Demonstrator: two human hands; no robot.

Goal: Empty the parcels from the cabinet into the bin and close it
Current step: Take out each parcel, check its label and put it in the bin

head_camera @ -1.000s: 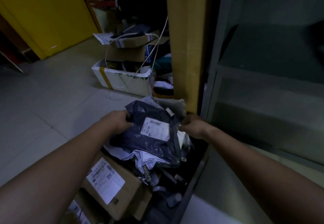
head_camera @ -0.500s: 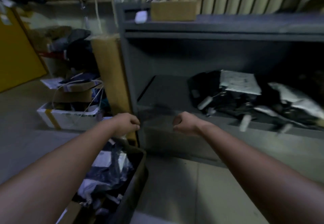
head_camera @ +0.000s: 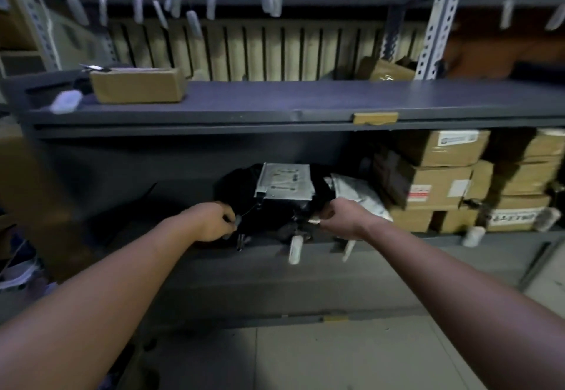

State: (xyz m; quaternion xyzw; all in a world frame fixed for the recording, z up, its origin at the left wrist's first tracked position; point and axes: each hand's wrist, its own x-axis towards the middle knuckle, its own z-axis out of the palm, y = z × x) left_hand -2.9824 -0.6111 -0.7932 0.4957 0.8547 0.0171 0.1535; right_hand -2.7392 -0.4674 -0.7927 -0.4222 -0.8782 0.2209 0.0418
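Grey cabinet shelf (head_camera: 260, 270), tiled floor (head_camera: 305, 359); left hand (head_camera: 214, 221), right hand (head_camera: 342, 218) grip black parcels (head_camera: 275, 214); cardboard boxes (head_camera: 437, 188) beside.

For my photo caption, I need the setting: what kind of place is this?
Probably a parcel storeroom or pickup point: grey metal shelving, stacked labelled cardboard boxes, and a black mailer bag with a shipping label.

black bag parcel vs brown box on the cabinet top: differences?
The black bag parcel is soft crumpled plastic; the brown box is rigid cardboard. The bag lies inside the cabinet, the box on top. The left hand and right hand grip the bag; the box is untouched.
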